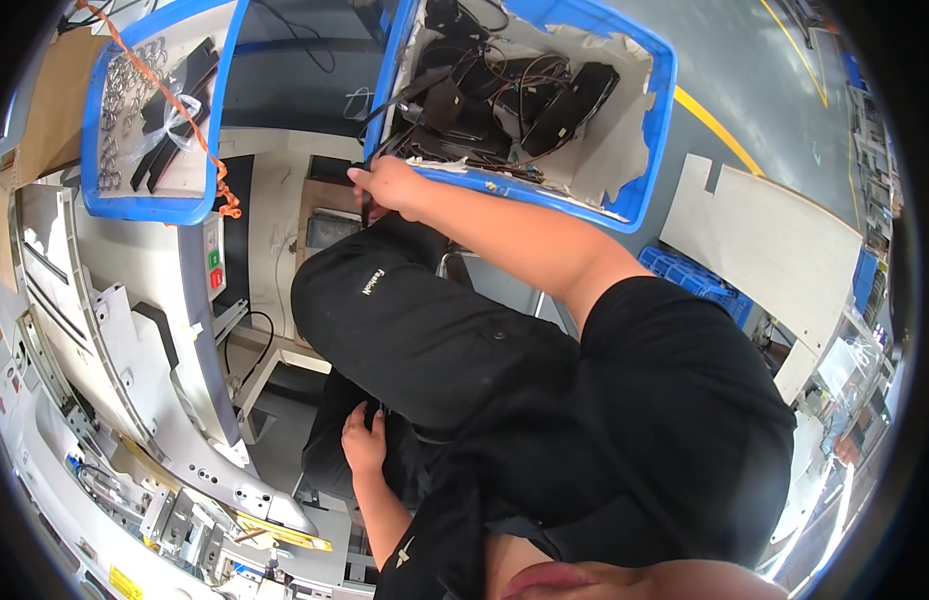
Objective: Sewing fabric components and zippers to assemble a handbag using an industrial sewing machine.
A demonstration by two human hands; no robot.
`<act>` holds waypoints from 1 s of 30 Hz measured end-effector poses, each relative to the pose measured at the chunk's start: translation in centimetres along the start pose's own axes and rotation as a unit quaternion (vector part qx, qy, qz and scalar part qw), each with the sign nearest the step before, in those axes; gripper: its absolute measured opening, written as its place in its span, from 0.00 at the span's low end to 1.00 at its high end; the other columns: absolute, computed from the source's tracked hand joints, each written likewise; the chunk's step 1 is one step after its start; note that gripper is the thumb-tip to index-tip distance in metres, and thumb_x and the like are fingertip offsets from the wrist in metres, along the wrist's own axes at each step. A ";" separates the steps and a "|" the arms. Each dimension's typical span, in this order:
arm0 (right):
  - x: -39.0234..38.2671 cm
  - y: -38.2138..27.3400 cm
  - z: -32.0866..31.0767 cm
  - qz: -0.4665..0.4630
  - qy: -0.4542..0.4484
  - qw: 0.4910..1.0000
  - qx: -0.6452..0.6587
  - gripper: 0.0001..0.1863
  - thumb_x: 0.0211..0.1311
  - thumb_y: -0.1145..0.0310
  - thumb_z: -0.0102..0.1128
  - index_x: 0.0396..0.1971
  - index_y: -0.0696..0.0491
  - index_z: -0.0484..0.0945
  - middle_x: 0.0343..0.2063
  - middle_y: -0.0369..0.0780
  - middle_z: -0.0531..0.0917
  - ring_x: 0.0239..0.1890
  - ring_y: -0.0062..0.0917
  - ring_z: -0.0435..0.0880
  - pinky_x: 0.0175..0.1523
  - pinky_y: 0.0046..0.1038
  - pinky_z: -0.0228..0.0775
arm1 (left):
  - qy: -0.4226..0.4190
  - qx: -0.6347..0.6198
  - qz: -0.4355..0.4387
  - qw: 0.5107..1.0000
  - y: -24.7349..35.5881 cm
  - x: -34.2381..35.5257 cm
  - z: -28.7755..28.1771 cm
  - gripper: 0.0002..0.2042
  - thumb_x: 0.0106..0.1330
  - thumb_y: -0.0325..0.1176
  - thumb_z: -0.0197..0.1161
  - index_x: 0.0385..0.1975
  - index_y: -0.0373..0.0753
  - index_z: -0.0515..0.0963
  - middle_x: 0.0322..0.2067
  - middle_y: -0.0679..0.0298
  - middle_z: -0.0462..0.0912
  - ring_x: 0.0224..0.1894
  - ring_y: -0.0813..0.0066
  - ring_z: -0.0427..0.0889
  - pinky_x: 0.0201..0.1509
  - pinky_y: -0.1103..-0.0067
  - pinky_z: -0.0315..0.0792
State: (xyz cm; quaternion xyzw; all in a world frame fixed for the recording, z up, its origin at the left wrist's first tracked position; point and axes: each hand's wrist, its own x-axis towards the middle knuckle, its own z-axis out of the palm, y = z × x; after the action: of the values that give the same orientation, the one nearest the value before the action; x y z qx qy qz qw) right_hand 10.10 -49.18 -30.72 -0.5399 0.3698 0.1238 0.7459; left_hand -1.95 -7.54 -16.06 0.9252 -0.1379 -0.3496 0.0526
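Note:
My right arm reaches out to the near left corner of a blue bin (pixel 657 130). There my right hand (pixel 390 188) is closed, with the thumb pinching a narrow black strap (pixel 367 207) that hangs down beside my knee. Inside the bin lies a tangle of black flat parts (pixel 575 110) and thin brownish cables (pixel 530 80); torn white lining shows along its walls. My left hand (pixel 363 440) rests on my black trousers at the lap, fingers loosely apart and holding nothing.
At the upper left, a smaller blue tray (pixel 150 208) holds metal rings, black strips and clear plastic, with an orange cord (pixel 165 90) across it. A white machine with green and red buttons (pixel 216 268) stands at my left. A white board (pixel 765 230) and blue crate (pixel 695 280) are at right.

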 end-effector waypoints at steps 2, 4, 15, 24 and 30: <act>-2.0 -2.3 0.1 0.004 -0.053 0.974 0.220 0.18 0.75 0.56 0.55 0.35 0.57 0.76 0.26 0.38 0.81 0.27 0.29 0.85 0.29 0.30 0.78 | 0.031 -0.042 0.001 0.999 1.0 0.0 -0.7 0.17 0.67 0.34 0.64 0.51 0.32 0.81 0.46 0.48 0.85 0.49 0.49 0.84 0.54 0.63 0.76; -3.7 -4.3 0.5 -0.007 -0.088 0.966 0.245 0.17 0.76 0.56 0.55 0.35 0.57 0.76 0.26 0.38 0.81 0.27 0.28 0.85 0.29 0.30 0.78 | 0.052 -0.084 0.010 0.995 2.7 0.0 -1.8 0.15 0.67 0.32 0.64 0.51 0.32 0.81 0.45 0.48 0.85 0.47 0.50 0.85 0.53 0.64 0.77; 0.7 -4.8 -4.5 -0.195 0.116 0.876 -0.427 0.31 0.76 0.46 0.40 0.40 0.58 0.85 0.41 0.52 0.86 0.49 0.48 0.85 0.54 0.47 0.76 | 0.219 -0.100 0.126 0.962 11.2 -1.8 -6.1 0.10 0.67 0.27 0.64 0.45 0.33 0.83 0.38 0.54 0.85 0.40 0.57 0.82 0.45 0.67 0.76; 17.9 -0.9 -15.2 -0.208 0.291 0.908 -0.218 0.27 0.61 0.68 0.63 0.60 0.58 0.71 0.46 0.60 0.84 0.52 0.52 0.83 0.56 0.43 0.76 | 0.125 -0.074 0.083 0.986 8.4 0.2 -4.6 0.09 0.64 0.28 0.65 0.42 0.32 0.82 0.38 0.52 0.84 0.42 0.50 0.82 0.49 0.64 0.75; 13.1 -4.1 -16.6 -0.160 0.341 0.845 -0.380 0.14 0.65 0.64 0.56 0.45 0.51 0.84 0.41 0.52 0.87 0.47 0.50 0.85 0.54 0.45 0.77 | 0.120 -0.049 0.097 0.987 8.5 1.0 -5.5 0.10 0.63 0.27 0.65 0.43 0.32 0.81 0.39 0.51 0.83 0.42 0.49 0.81 0.49 0.63 0.74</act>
State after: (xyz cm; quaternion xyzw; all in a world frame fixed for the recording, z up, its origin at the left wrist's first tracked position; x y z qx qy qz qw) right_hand 14.63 -68.42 -39.15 -0.8411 0.4333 -0.0578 0.3186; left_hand 0.54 -15.98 -10.86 0.9391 -0.2021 -0.2355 0.1477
